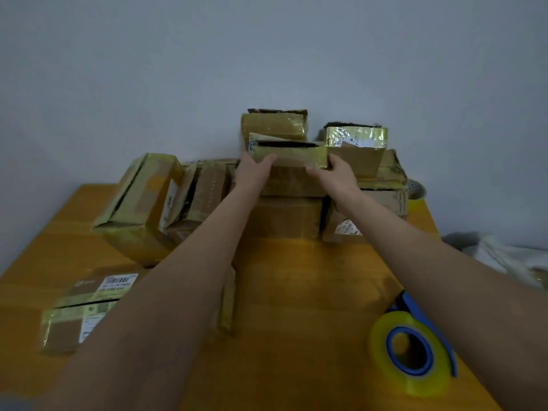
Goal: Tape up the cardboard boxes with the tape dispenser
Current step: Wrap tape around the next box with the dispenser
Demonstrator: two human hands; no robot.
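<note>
Both my arms reach forward to a small flat cardboard box on top of the stack by the wall. My left hand grips its left end and my right hand grips its right end. The box has a dark open slit along its top edge and yellowish tape on it. The blue tape dispenser with a yellow-tinted tape roll lies on the table at the near right, untouched.
The orange table carries several taped cardboard boxes: a stack against the grey wall, two leaning boxes at left, a labelled flat box near left. White plastic wrap lies off the right edge.
</note>
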